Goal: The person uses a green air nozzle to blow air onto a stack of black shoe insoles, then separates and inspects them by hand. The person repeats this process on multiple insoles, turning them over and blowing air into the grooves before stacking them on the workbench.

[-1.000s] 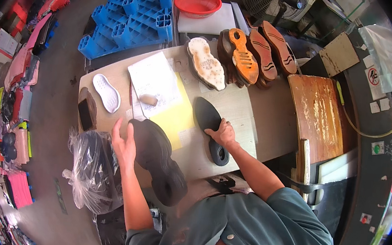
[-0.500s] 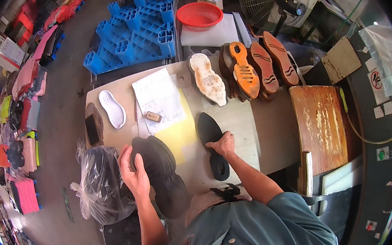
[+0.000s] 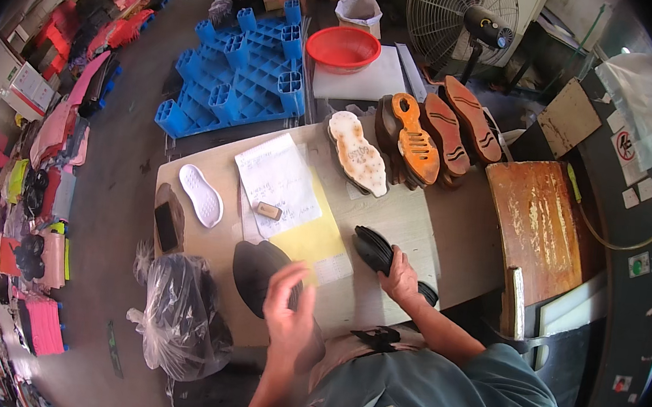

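My right hand [image 3: 400, 280] is closed around a small stack of black shoe soles [image 3: 373, 248], tilted on edge over the table so that several layered rims show. More black soles [image 3: 255, 269] lie at the table's near side, left of the middle. Over their right part is my left hand [image 3: 289, 301], a little blurred, with thumb and fingers apart and nothing seen between them. It hides part of these soles, and I cannot tell whether it touches them.
Handwritten papers [image 3: 277, 178], a white sole [image 3: 201, 196] and a phone [image 3: 166, 226] lie on the table's left. Sole-shaped pieces in white [image 3: 357, 153], orange [image 3: 413, 147] and brown [image 3: 446, 134] line the far edge. A plastic bag [image 3: 183, 316] stands near left; a wooden board [image 3: 535, 217] sits right.
The soles under my right hand have gone from lying flat to tilted on edge, showing several layers. My left hand has moved right, across the other black soles. The whole view has shifted slightly.
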A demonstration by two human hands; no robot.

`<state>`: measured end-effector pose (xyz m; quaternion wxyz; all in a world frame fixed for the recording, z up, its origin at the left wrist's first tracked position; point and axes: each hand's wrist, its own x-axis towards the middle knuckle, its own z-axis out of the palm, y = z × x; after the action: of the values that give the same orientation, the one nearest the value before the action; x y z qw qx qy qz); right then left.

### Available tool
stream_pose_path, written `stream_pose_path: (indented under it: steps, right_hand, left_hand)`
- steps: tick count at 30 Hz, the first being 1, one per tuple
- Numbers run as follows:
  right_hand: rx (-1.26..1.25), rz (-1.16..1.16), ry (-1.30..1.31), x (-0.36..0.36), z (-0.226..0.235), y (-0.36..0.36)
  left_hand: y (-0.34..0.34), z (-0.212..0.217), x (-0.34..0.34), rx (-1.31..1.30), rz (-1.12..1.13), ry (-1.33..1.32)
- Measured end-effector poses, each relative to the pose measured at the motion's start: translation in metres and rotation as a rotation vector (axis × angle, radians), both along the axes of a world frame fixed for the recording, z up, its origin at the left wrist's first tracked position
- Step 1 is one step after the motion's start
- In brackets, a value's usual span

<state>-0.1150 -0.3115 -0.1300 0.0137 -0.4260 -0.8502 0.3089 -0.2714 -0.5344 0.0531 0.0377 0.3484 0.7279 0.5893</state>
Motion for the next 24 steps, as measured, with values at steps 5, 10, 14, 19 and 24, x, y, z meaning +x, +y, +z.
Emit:
stream_pose_path:
  steps: [5,10,14,19,24]
  right_hand:
    - [0.001,0.01,0.067,0.002,-0.021,0.025]
    - [-0.146,-0.191,0.157,0.011,0.035,0.008]
    - [-0.223,-0.377,0.482,0.035,0.115,-0.013]
    - [-0.337,-0.439,0.735,0.072,0.179,-0.037]
    - [-0.188,-0.254,0.599,0.126,0.196,-0.041]
  left_hand:
    - [0.017,0.004,0.03,0.001,-0.195,-0.061]
    - [0.026,0.002,0.057,-0.084,-0.319,-0.135]
    - [0.04,-0.011,0.076,-0.153,-0.265,-0.176]
    - [0.093,-0.038,0.109,0.047,-0.427,-0.791]
    - [0.153,-0.053,0.153,-0.028,-0.506,-0.943]
